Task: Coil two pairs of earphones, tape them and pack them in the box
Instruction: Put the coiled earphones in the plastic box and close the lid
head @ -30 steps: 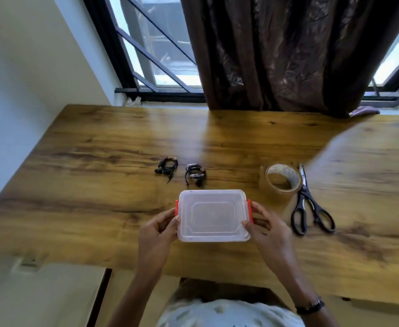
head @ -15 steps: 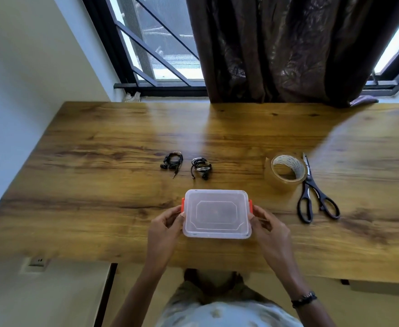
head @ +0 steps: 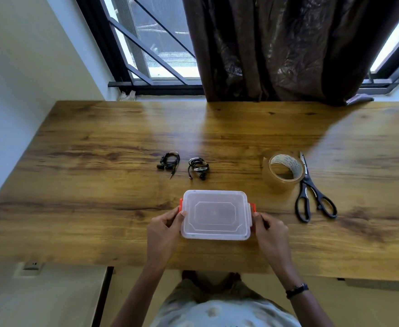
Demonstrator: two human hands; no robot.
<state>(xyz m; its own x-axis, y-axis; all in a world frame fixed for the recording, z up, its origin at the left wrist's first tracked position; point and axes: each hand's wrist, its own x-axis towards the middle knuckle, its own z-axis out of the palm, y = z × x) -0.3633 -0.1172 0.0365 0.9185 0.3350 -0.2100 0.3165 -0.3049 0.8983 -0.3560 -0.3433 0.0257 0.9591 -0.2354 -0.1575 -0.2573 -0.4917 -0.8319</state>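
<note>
A clear plastic box (head: 215,214) with its lid on and orange side clips rests near the front edge of the wooden table (head: 99,197). My left hand (head: 164,228) grips its left clip side and my right hand (head: 270,228) grips its right clip side. Two coiled black earphone pairs lie beyond the box: one pair (head: 169,163) on the left, the other pair (head: 198,168) beside it. A roll of clear tape (head: 284,170) stands to the right, with black scissors (head: 311,194) right next to it.
A dark curtain (head: 288,48) and a barred window (head: 151,43) rise behind the table's far edge. A wall (head: 16,79) runs along the left side. The table's front edge lies just below my hands.
The view has shifted slightly, so everything sits a little higher and more centred in frame. Both hands stay on the sides of the box. Earphones, tape and scissors have not moved on the table.
</note>
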